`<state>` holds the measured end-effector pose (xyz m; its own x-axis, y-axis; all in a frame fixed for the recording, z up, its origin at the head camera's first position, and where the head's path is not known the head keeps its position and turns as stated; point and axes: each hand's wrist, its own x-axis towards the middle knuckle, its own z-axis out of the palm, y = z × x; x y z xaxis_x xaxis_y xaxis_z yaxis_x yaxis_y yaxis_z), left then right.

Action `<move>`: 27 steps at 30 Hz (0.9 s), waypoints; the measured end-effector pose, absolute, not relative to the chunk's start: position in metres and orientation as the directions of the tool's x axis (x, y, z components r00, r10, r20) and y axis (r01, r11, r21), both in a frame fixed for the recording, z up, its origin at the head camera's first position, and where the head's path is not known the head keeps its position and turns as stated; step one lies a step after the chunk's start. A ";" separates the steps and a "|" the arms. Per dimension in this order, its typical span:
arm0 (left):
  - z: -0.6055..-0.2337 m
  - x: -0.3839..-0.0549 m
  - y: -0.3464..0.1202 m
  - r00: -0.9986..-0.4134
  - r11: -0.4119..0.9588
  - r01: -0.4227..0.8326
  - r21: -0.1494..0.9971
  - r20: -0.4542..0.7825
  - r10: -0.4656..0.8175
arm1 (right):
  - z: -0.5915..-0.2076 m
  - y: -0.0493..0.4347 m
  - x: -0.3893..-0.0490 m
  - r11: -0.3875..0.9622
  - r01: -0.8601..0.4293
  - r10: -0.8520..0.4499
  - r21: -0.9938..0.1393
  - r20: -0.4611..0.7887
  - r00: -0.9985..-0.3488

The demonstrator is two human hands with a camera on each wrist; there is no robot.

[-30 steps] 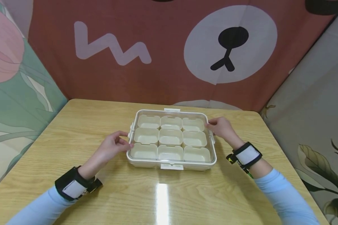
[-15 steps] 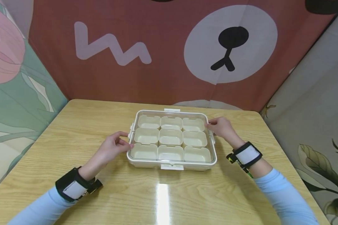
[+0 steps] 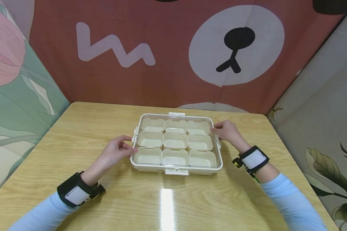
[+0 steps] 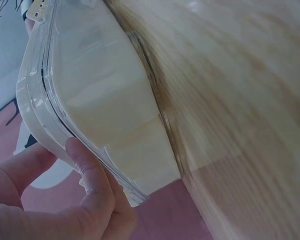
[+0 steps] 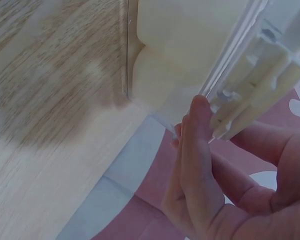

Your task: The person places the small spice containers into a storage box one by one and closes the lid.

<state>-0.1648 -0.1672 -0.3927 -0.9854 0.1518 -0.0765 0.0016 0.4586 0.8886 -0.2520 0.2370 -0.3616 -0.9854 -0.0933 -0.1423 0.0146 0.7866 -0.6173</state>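
In the head view a clear storage box (image 4: 105,85) stands on the table, under a see-through lid (image 3: 177,167) with a cream rim and latches. Small cream open-topped cups (image 3: 175,141) sit inside in rows, with nothing showing in them. My left hand (image 3: 115,150) pinches the lid's rim near the front left corner, thumb on top and fingers beneath. Toward the back right corner my right hand (image 3: 227,131) grips the rim beside a side latch (image 5: 260,82). That latch sticks outward in the right wrist view.
The wooden table (image 3: 75,134) runs up to a red-brown bear-print cloth (image 3: 167,83) at the back. Patterned cloths (image 3: 14,106) hang at both sides. Each wrist wears a black strap (image 3: 254,158).
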 end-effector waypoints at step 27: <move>-0.399 -0.192 -0.166 -0.981 0.417 0.009 0.909 -0.073 0.182 | -0.368 0.256 -0.235 0.629 0.118 -0.164 -0.768 -0.279 -0.946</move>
<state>-0.1918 -0.1659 -0.3988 -0.9806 0.1818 -0.0734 0.0092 0.4169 0.9089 -0.2345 0.2562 -0.3680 -0.9461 -0.1640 -0.2794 0.1178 0.6293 -0.7682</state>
